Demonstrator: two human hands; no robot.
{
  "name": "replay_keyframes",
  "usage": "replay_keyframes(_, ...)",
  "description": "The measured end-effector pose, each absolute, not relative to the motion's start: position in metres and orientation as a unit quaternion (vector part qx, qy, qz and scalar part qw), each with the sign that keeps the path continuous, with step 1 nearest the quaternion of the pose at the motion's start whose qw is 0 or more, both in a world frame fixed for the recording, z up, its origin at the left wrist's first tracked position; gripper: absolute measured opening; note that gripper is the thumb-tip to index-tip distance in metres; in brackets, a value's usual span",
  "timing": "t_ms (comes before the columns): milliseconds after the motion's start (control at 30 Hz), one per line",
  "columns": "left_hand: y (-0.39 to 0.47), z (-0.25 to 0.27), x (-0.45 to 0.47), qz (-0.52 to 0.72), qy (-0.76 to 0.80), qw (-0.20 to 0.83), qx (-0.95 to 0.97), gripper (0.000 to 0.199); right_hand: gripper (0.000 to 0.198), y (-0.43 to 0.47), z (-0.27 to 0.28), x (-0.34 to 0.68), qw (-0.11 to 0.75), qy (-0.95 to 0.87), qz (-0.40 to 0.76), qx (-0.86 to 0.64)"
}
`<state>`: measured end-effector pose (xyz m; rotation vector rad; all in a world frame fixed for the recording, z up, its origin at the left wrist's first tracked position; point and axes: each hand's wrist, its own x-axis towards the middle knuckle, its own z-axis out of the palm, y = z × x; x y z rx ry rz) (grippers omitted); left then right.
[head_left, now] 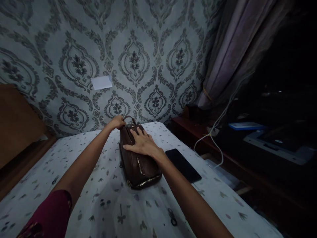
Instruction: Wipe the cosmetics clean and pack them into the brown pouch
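Note:
A brown leather-look bag (146, 167) with gold-toned zippers lies on the patterned white bedsheet (99, 205), its loop handle (129, 117) at the far end. At the far left corner of the bag, close to that handle, is my left hand (118, 122), fingers closed on the bag's edge. Which part they pinch is too small to tell. My right hand (142, 143) rests flat across the top of the bag, fingers spread, beside a zipper that runs lengthwise. Right of the bag, partly behind my right forearm, lies a flat black tablet-like object (184, 165).
Patterned wallpaper (133, 62) rises behind the bed, with a white card (101, 82) on it. A brown wooden panel (19, 122) stands at left. At right are a tied curtain (225, 53), a white cable (219, 120) and a dark red ledge (185, 127).

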<state>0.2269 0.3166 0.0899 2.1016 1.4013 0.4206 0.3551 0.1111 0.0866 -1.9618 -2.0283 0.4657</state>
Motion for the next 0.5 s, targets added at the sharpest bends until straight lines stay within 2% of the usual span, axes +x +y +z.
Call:
replay_keyframes(100, 0.315, 0.086, 0.230, 0.170, 0.527, 0.243, 0.797, 0.035, 0.100, 0.102, 0.083, 0.355, 0.138, -0.705, 0.160, -0.677)
replay_keyframes(233, 0.309, 0.084, 0.233, 0.187, 0.524, 0.206, 0.805, 0.036, 0.098, 0.097, 0.083, 0.354, 0.149, -0.702, 0.155, -0.679)
replay_keyframes(500, 0.297, 0.086, 0.231, 0.231, 0.495, 0.226, 0.807, 0.036, 0.094, 0.093, 0.086, 0.353, 0.160, -0.701, 0.153, -0.679)
